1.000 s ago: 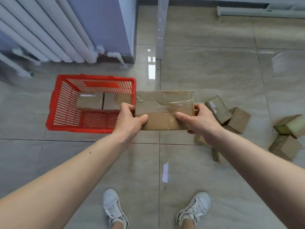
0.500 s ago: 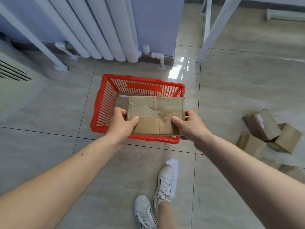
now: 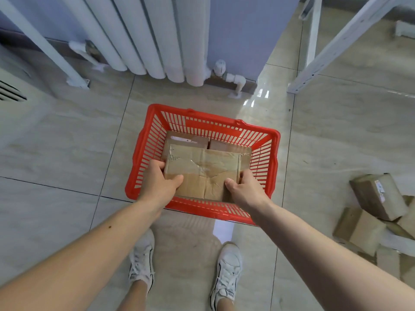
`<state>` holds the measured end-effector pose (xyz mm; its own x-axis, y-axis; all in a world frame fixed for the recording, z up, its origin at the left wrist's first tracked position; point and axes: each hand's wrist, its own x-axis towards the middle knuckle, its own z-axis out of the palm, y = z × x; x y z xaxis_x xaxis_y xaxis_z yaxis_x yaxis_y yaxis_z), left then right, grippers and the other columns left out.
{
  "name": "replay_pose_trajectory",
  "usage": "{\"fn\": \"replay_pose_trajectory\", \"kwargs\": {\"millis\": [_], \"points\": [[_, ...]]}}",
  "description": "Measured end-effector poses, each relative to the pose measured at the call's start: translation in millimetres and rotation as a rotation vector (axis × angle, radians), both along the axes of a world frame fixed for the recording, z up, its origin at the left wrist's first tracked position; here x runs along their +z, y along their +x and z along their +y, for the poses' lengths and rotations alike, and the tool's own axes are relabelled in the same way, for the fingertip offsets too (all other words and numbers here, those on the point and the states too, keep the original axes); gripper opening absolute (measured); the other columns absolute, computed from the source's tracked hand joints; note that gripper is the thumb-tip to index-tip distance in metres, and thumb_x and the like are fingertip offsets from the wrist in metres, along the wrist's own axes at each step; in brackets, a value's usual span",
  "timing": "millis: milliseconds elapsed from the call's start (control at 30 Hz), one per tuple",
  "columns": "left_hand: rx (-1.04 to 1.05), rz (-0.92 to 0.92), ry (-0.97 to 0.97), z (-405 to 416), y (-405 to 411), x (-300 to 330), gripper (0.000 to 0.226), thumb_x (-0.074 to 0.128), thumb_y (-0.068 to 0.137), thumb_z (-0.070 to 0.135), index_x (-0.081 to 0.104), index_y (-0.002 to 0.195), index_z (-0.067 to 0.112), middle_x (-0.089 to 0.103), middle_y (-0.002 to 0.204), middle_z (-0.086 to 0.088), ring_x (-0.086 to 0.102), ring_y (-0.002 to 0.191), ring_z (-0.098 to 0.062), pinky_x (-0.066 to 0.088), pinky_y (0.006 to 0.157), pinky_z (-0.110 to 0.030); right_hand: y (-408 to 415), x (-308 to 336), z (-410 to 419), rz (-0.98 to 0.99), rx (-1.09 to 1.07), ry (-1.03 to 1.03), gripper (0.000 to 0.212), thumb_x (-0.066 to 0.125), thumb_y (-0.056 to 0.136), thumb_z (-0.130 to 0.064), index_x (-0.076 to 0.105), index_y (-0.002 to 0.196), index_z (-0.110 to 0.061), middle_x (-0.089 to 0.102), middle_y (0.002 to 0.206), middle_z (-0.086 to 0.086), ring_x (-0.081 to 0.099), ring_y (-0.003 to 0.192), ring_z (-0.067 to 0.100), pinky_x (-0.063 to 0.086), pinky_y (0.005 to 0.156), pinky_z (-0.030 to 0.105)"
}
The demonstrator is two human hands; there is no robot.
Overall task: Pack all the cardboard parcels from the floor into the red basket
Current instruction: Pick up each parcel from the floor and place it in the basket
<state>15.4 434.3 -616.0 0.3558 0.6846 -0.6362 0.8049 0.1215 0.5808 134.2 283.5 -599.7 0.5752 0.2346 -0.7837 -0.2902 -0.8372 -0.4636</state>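
Held parcel: a flat, taped cardboard parcel [image 3: 203, 170] is held roughly level over the open top of the red basket [image 3: 272, 153], between the two hands.
Left hand: the left hand [image 3: 160, 181] clasps the parcel's near-left corner, thumb lying on the top face and fingers curled round the left edge.
Right hand: the right hand [image 3: 243, 190] clasps the near-right corner, thumb on top, fingers wrapped under and round the right edge.
Hands to each other: apart, one at each end of the parcel, both clamped on it.
Depth in basket: the parcel seems to sit at about rim height; whether its underside touches anything below cannot be told.
Basket contents: two smaller parcels [image 3: 188, 140] lie side by side against the far wall, partly covered by the held one.
Basket place: on the tiled floor [image 3: 67, 153], just in front of the person's white shoes [image 3: 141, 263] and near the white radiator [image 3: 143, 34].
Left on the floor: a heap of loose parcels [image 3: 377, 198] lies to the right, well apart from the basket.
Other: a white frame leg [image 3: 325, 57] stands at the upper right.
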Motion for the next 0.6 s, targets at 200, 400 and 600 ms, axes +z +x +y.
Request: {"fn": "replay_pose_trajectory", "kwargs": {"millis": [200, 400, 600], "points": [[-0.114, 0.073, 0.045, 48.2, -17.8, -49.2, 0.023, 0.067, 0.086, 0.017, 0.054, 0.105, 0.020, 0.066, 0.101, -0.002, 0.065, 0.090, -0.021, 0.054, 0.080, -0.036, -25.9, -52.2, 41.0, 0.002, -0.059, -0.050, 0.029, 0.055, 0.091, -0.026, 0.049, 0.116, -0.012, 0.065, 0.115, 0.011, 0.063, 0.105, 0.030, 0.051, 0.093, 0.047], [-0.200, 0.103, -0.046, 67.3, -32.2, -112.2, 0.045, 0.065, 0.087, 0.019, 0.048, 0.128, 0.027, 0.067, 0.117, 0.001, 0.064, 0.106, -0.020, 0.052, 0.095, -0.044, -47.2, -118.3, 63.5, 0.022, -0.097, -0.121, 0.027, 0.053, 0.094, -0.025, 0.048, 0.117, -0.011, 0.065, 0.117, 0.013, 0.061, 0.110, 0.034, 0.048, 0.095, 0.049], [-0.351, 0.214, -0.025, 78.3, -38.8, -185.1, 0.040, 0.060, 0.088, 0.025, 0.054, 0.127, 0.020, 0.058, 0.126, -0.006, 0.058, 0.114, -0.025, 0.048, 0.100, -0.047, -58.8, -191.2, 73.9, 0.004, -0.063, -0.156, 0.029, 0.052, 0.096, -0.023, 0.041, 0.119, -0.010, 0.064, 0.119, 0.018, 0.060, 0.112, 0.039, 0.047, 0.096, 0.051]]}}
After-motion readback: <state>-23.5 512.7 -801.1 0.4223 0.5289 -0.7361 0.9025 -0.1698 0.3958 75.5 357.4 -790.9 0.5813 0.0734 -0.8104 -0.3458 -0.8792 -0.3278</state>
